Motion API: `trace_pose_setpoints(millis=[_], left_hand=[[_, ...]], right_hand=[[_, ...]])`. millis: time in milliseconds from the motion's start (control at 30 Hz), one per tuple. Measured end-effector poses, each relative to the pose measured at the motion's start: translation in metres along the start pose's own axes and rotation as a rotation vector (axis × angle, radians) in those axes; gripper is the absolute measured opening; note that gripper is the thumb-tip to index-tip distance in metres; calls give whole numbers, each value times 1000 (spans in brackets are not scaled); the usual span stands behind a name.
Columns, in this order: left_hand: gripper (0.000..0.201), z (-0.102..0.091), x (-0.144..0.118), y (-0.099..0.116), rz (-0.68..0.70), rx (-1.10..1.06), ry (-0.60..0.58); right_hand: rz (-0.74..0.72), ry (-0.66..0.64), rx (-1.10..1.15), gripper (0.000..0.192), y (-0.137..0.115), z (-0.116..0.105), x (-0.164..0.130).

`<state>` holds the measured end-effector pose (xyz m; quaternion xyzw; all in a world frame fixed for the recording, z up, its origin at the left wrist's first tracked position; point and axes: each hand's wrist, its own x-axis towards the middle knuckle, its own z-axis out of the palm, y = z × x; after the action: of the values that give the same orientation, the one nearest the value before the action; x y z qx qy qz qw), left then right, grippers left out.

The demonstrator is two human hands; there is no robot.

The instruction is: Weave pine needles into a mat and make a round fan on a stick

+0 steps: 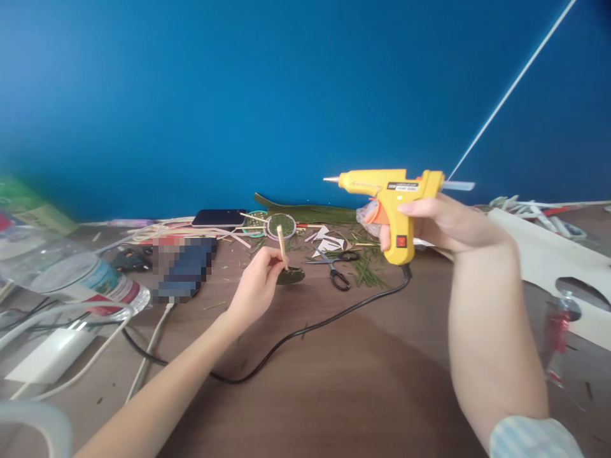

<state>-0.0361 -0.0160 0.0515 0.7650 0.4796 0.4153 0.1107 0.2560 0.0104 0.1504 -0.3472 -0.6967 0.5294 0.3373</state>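
My right hand grips a yellow glue gun in the air, its metal nozzle pointing left and a clear glue stick poking out of the back. Lower and to the left, my left hand pinches a thin wooden stick, held nearly upright. A dark green, flat rounded piece sits at the stick's lower end, partly behind my fingers. Just right of it, black-handled scissors lie on the table with their blades toward the left.
The black cord curves across the brown table. Green clippings, white paper scraps and a small round fan-like piece lie behind. A phone, a plastic bottle and a white power strip are at left; white board at right.
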Motion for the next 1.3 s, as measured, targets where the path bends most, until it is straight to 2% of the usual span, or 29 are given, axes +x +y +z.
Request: trace_pose_setpoints(millis=[133,233,367,500,633,833,967,1300], left_hand=[[7,2,-4,1,-117,-105,13],[8,3,-6,-2,-137,-145,39],[10,2,-10,-4,-142,-200,57],[10,2,-12,-4,-126,-209,68],[9,2,-13,-3,-126,-195,72],[9,4,-14,-2,-164,-222,74],[7,5,-14,-3,-187,-224,79],[6,5,-14,2,-208,-311,58]], right_hand=[[119,-159,147,29,24,10,11],[116,-223,205,29,46,24,11],[128,-182,337,19,70,43,4],[185,-217,370,18,83,54,1],[185,-223,379,18,91,63,1],[172,-159,385,17,98,73,1],[145,-98,367,16,98,76,1],[151,-80,336,15,96,81,0]])
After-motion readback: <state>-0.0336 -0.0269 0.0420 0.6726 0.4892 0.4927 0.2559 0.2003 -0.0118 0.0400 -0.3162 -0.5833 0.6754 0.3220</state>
